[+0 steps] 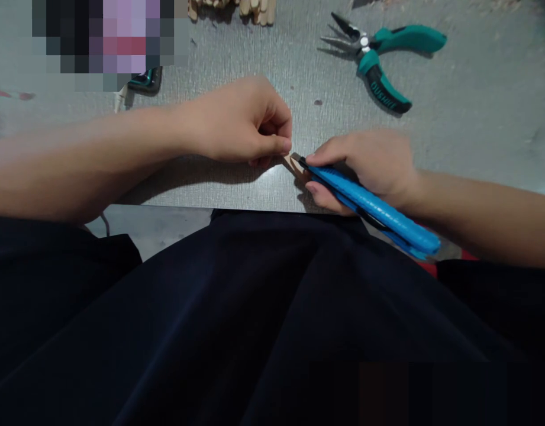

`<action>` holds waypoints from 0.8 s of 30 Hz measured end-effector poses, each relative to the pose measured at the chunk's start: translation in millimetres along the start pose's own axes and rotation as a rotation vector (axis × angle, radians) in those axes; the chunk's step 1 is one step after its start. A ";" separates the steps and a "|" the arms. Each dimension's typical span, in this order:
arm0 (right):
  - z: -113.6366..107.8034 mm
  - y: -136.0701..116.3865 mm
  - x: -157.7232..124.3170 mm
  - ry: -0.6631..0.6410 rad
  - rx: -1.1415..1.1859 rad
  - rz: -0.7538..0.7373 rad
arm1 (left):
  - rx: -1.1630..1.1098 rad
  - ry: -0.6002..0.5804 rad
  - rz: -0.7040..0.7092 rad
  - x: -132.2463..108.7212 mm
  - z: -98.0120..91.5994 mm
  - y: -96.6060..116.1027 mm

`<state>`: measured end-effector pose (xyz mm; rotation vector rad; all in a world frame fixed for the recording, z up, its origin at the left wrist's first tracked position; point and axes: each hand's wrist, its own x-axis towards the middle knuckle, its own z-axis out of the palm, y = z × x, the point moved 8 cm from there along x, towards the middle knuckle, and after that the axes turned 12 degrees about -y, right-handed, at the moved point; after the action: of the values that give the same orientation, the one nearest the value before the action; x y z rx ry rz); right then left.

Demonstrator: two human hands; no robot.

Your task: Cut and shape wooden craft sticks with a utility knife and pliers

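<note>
My left hand [243, 121] is curled into a pinch near the front edge of the grey table [476, 106], its thumb and fingers closed on the end of a small pale wooden stick [293, 162]. My right hand [372, 165] grips a blue utility knife [374, 207], whose dark tip rests against the stick just right of my left fingertips. The knife's handle runs back over my wrist toward the lower right. Most of the stick is hidden by my fingers.
Teal-handled needle-nose pliers [381, 59] lie open at the back right. Pale wooden pieces [236, 9] sit at the back edge. A dark teal-trimmed object [145, 80] with a white cord lies at the back left. Dark cloth [254, 325] covers my lap below the table edge.
</note>
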<state>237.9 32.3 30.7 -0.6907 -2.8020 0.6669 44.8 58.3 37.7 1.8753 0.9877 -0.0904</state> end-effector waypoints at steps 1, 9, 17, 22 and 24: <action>-1.7 -3.9 0.3 0.010 -0.011 -0.028 | -0.002 0.003 -0.007 0.3 -0.2 -0.3; -11.3 -16.8 -2.6 0.128 -0.041 -0.126 | 0.001 0.010 0.006 1.2 -1.7 -1.0; -9.3 -13.5 -2.3 0.142 -0.074 -0.125 | -0.019 0.011 0.034 0.3 -1.1 -0.7; -12.5 -18.1 -0.5 0.124 -0.068 -0.165 | 0.000 0.003 0.016 -0.5 -1.0 3.6; -10.5 -18.0 1.6 0.059 -0.065 -0.132 | 0.010 0.006 0.001 -1.1 -1.5 4.1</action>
<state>232.2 22.8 48.5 -0.5209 -2.7955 0.5248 46.3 58.1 42.0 1.8864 0.9917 -0.0890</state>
